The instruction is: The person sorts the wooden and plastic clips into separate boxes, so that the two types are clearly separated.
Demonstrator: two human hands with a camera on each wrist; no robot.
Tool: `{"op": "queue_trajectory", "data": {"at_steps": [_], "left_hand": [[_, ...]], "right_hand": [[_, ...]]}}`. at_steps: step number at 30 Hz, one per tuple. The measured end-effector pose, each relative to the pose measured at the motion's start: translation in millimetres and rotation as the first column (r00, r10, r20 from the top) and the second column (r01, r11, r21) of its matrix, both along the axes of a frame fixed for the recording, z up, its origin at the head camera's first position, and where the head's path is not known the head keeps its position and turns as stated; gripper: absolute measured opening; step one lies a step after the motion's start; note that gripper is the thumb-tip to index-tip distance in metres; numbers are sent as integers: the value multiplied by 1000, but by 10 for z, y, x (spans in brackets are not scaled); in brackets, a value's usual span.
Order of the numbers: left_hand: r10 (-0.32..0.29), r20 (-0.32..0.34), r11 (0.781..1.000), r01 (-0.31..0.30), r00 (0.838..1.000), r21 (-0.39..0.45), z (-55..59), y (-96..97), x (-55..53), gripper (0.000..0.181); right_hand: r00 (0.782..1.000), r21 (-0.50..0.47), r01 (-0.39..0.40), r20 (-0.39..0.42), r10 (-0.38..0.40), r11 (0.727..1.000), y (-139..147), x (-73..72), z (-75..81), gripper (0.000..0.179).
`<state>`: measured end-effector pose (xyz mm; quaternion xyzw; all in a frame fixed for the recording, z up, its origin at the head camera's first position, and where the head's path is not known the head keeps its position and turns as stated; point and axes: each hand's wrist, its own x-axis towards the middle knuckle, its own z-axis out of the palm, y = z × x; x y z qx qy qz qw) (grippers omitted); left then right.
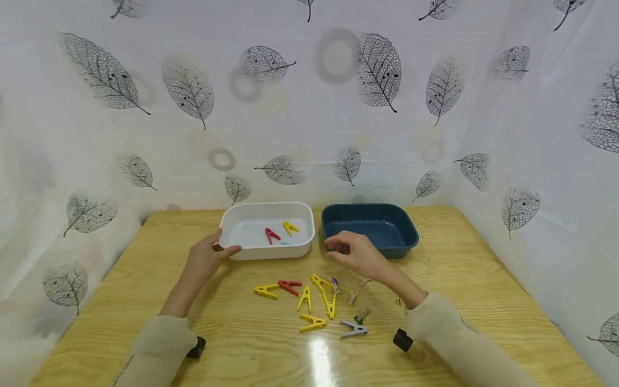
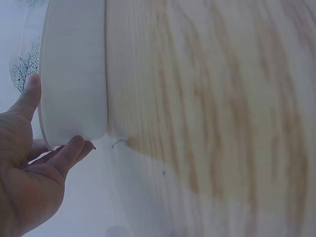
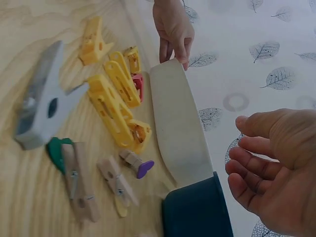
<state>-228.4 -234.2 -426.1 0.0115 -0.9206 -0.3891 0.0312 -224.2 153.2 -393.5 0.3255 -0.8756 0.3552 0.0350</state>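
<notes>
My left hand (image 1: 207, 258) grips the left front corner of the white basin (image 1: 271, 253), its thumb at the front rim and its fingers at the end wall. Inside lie a red clip (image 1: 271, 235), a yellow clip (image 1: 290, 228) and a small teal piece (image 1: 285, 243). My right hand (image 1: 355, 251) hovers at the left front of the dark blue basin (image 1: 403, 250). Its fingers are loosely bent, and the right wrist view shows nothing held. Several yellow clips (image 1: 313, 322), a red clip (image 1: 290, 286) and a grey clip (image 3: 47, 101) lie in front of the basins.
Small wooden clothespins (image 3: 79, 182) lie right of the yellow clips; one bears a purple heart (image 3: 145, 169), another a green shape (image 3: 57, 153). The basins stand side by side toward the back of the wooden table (image 1: 242, 344). A leaf-print curtain (image 1: 309, 118) surrounds it.
</notes>
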Motion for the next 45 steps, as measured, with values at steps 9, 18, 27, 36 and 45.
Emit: {"op": "queue_trajectory", "data": {"at_steps": [9, 18, 27, 36, 45], "left_hand": [[-3, -1, 1000, 3, 1000, 3, 8, -1, 6, 89], [-7, -6, 1000, 7, 1000, 10, 12, 3, 27, 87], [-7, 2, 1000, 7, 1000, 7, 27, 9, 21, 88], [-12, 2, 1000, 12, 1000, 0, 28, 3, 7, 89], [-12, -6, 1000, 12, 1000, 8, 12, -4, 14, 90]], "right_hand": [[1000, -13, -12, 29, 12, 1000, 50, 103, -184, 24], [998, -5, -19, 64, 19, 1000, 37, 176, -343, 28], [997, 30, -20, 71, 18, 999, -14, 232, -445, 27], [999, 84, -13, 53, 9, 996, -91, 244, -488, 20], [997, 117, -14, 71, 5, 993, -130, 235, -564, 20]]}}
